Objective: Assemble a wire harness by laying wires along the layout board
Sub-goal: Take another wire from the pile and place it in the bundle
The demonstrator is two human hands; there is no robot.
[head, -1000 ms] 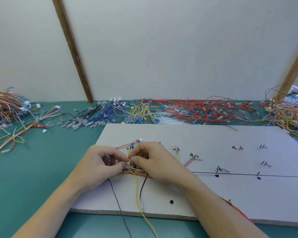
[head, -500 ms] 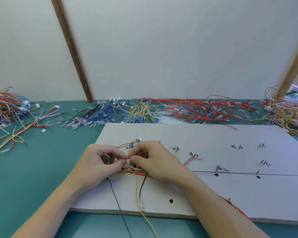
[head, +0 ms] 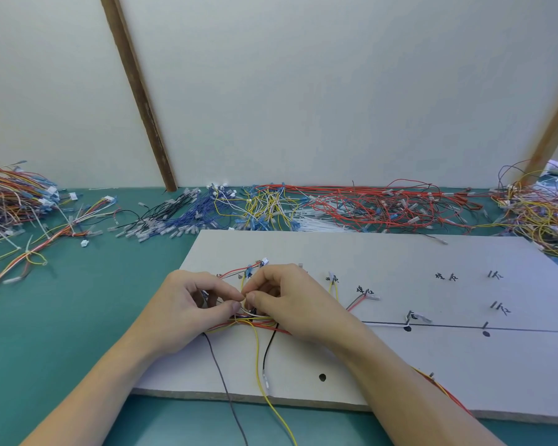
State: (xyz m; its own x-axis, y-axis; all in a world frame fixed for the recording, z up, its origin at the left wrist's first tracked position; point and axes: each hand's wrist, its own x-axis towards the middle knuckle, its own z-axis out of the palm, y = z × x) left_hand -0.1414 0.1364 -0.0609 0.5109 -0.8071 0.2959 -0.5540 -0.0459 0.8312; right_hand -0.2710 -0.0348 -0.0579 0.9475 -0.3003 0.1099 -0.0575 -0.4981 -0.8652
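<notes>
Two hands (head: 187,312), one layout board (head: 400,252)

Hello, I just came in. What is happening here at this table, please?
A person is building a wire harness on a grey layout board. Both hands meet over the wire bundle at the board's left end: the left hand and right hand pinch thin wires between their fingertips. Several wire ends already lie at marked spots on the board. Loose wires are heaped behind it.

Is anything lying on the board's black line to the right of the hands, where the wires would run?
Little: past the right hand, the black line on the board carries a white wire and two dots.
</notes>
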